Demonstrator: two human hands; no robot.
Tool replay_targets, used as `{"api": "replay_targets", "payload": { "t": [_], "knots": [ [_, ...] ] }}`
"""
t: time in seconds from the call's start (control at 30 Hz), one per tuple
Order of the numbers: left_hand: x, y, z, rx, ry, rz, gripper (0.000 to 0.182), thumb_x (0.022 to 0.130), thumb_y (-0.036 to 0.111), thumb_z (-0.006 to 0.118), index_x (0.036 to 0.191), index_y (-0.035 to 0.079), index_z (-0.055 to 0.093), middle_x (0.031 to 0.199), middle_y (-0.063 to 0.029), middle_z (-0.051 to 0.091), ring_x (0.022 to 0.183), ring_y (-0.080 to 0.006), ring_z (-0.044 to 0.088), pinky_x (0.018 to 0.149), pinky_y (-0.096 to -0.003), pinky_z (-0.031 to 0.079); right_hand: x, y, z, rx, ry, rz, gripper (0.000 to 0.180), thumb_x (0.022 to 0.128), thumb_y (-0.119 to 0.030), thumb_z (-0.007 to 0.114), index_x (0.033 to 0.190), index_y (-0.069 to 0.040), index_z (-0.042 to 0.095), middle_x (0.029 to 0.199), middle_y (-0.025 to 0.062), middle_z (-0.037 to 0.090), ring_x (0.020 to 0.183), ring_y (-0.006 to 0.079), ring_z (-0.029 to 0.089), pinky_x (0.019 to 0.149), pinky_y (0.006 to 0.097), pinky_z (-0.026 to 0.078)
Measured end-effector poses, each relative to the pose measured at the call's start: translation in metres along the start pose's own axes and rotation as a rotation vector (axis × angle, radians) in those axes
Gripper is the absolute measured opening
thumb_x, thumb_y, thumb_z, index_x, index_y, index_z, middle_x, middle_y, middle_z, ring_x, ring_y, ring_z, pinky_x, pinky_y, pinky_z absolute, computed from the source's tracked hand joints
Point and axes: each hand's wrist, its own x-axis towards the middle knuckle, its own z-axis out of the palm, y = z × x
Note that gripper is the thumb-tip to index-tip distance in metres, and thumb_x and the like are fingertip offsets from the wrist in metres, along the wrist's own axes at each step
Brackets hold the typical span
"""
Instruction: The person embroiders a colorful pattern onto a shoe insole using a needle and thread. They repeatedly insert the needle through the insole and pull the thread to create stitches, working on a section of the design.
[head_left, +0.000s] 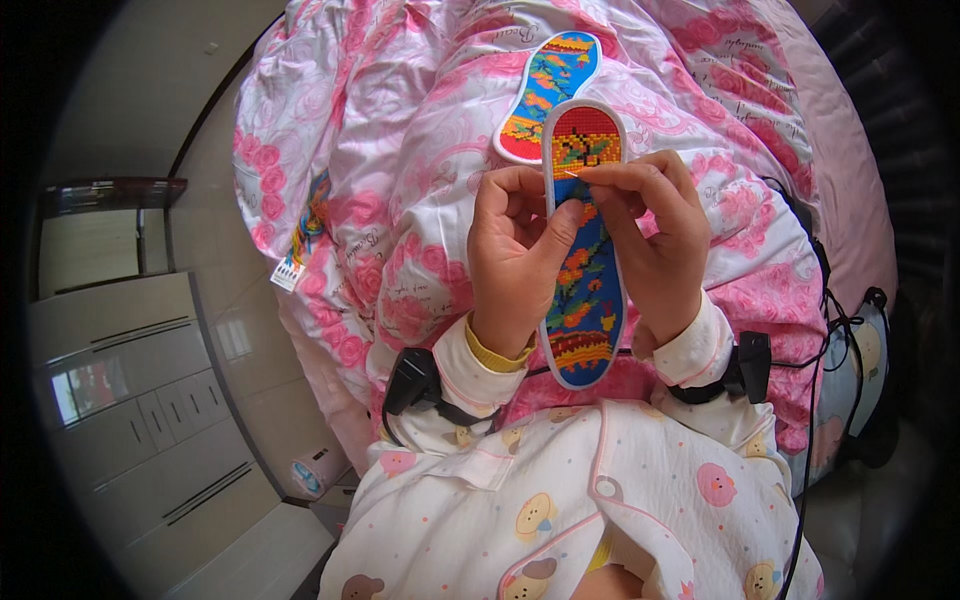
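An embroidered shoe insole (581, 285) with a white edge, blue ground and orange flowers is held upright before me. My left hand (521, 255) grips its left side, thumb on the stitched face. My right hand (656, 232) is at its right side, thumb and forefinger pinched at a thin needle (571, 174) near the yellow band. Whether thread runs from the needle cannot be told. A second, matching insole (551, 97) lies just beyond on the quilt.
A pink and white floral quilt (435, 165) lies bunched beneath. A bundle of coloured thread (311, 214) with a white card (287, 274) rests at its left. Black cables (844, 322) run along the right, by a patterned cushion (862, 367). Pale cabinets (150, 382) stand at the left.
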Motion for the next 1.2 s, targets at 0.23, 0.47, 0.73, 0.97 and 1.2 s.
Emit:
{"api": "replay_targets", "payload": {
  "t": [0.23,0.47,0.73,0.97,1.2],
  "knots": [
    [0.0,-0.003,0.0,0.046,0.008,0.035,0.03,0.09,0.007,0.069,0.111,0.003,0.048,0.102,-0.0043,0.059,0.087,-0.0072,0.059,0.077,-0.0225,0.05,0.001,0.002,0.001,0.0,0.012,-0.012,0.019,0.083,0.006,0.067,0.098,-0.004,0.068,0.084,0.0075,0.055,0.071,0.0172,0.06,0.063,0.0277,0.049],
    [0.003,-0.001,-0.004,0.449,0.037,0.265,0.021,0.09,0.007,0.069,0.105,0.005,0.055,0.099,-0.0033,0.058,0.079,-0.0091,0.056,0.067,-0.0237,0.046,0.005,-0.002,-0.004,-0.182,0.009,-0.191,0.02,0.08,0.005,0.067,0.096,-0.006,0.069,0.081,0.0089,0.054,0.07,0.0229,0.058,0.059,0.0295,0.047],
    [0.003,0.004,0.0,0.499,-0.033,0.308,0.016,0.091,0.007,0.068,0.103,0.005,0.058,0.096,-0.0028,0.059,0.077,-0.0101,0.055,0.066,-0.0243,0.046,0.002,-0.004,0.002,0.284,0.013,0.168,0.017,0.086,-0.003,0.07,0.1,-0.005,0.061,0.083,0.0011,0.056,0.071,0.0086,0.054,0.063,0.0253,0.045],
    [0.003,0.009,-0.001,-0.223,-0.08,-0.157,0.023,0.092,0.009,0.068,0.109,0.003,0.055,0.099,-0.0052,0.066,0.088,-0.0108,0.064,0.08,-0.0245,0.052,0.0,0.014,-0.007,1.065,-0.104,0.807,0.023,0.097,-0.022,0.061,0.112,-0.005,0.062,0.095,0.0003,0.067,0.083,0.008,0.063,0.071,0.0227,0.05],
    [0.004,0.007,-0.003,-0.382,-0.203,-0.288,0.028,0.09,0.006,0.068,0.115,0.005,0.054,0.105,-0.0045,0.066,0.095,-0.0131,0.064,0.085,-0.027,0.052,-0.006,0.015,-0.007,1.319,-0.19,0.978,0.026,0.095,-0.022,0.06,0.115,-0.005,0.063,0.102,0.0053,0.07,0.08,0.0113,0.066,0.069,0.0251,0.053]
  ]
}}
